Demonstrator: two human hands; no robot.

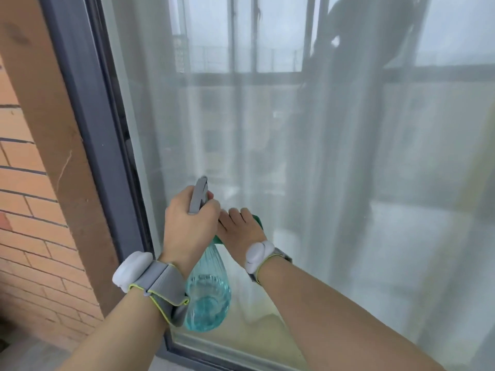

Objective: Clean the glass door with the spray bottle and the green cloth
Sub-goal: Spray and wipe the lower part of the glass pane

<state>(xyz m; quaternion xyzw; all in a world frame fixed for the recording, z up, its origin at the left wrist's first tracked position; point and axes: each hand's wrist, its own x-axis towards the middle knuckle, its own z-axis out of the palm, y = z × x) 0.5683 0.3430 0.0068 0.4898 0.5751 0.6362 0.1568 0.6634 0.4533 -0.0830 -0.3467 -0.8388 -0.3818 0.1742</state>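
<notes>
The glass door [294, 135] fills most of the view, with a white sheer curtain behind the pane. My left hand [187, 223] grips the grey spray head of a clear blue spray bottle [209, 293], which hangs below my fist close to the glass. Just right of it, my right hand [239, 228] presses the green cloth [258, 219] flat against the lower part of the pane. Only small green edges of the cloth show around my fingers and palm. The two hands overlap in the view.
A dark grey door frame [91, 124] runs down the left and along the bottom. Left of it stand a brown wooden post [53, 135] and a red brick wall [24, 210]. Both wrists wear grey bands with white pods.
</notes>
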